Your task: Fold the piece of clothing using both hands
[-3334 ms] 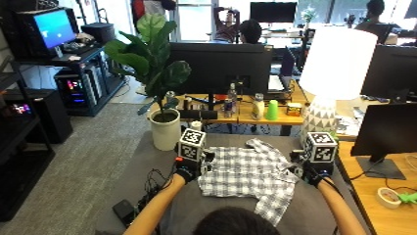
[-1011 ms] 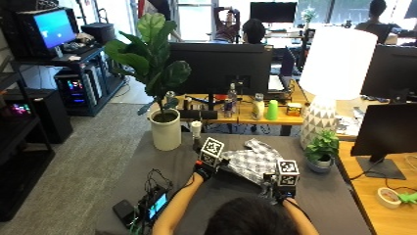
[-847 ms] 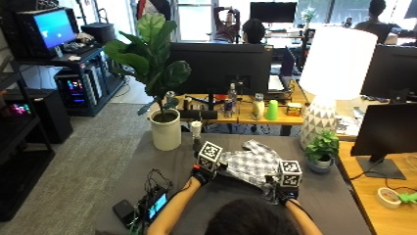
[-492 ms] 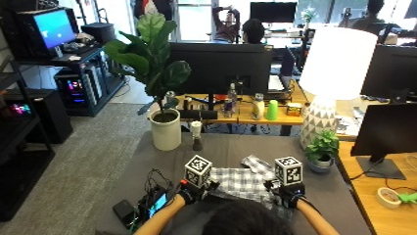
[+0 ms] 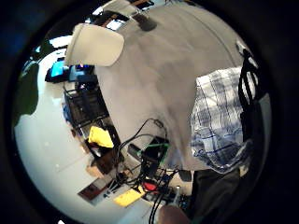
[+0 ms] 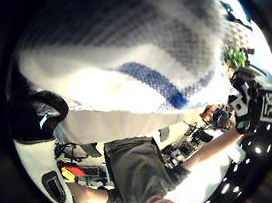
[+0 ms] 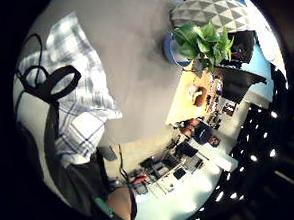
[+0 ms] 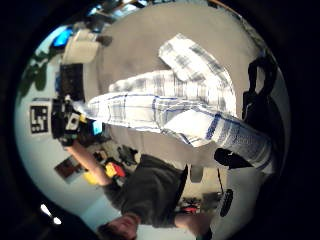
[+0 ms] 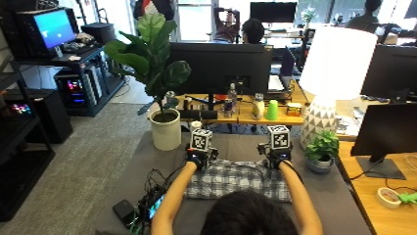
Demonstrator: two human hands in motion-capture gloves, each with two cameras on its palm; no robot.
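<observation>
Lying on the grey table [image 9: 130, 171], near its front edge and between both forearms: plaid shirt [image 9: 236, 179], blue and white, partly folded. Left hand [image 9: 196, 158] at the shirt's far left corner, right hand [image 9: 274, 159] at its far right corner, both atop the cloth's far edge. Fabric bunched close against each palm in the thumb-side palm views, apparently pinched in both hands. Beyond the right hand, near the table's right edge, a small potted plant [image 9: 322, 149].
</observation>
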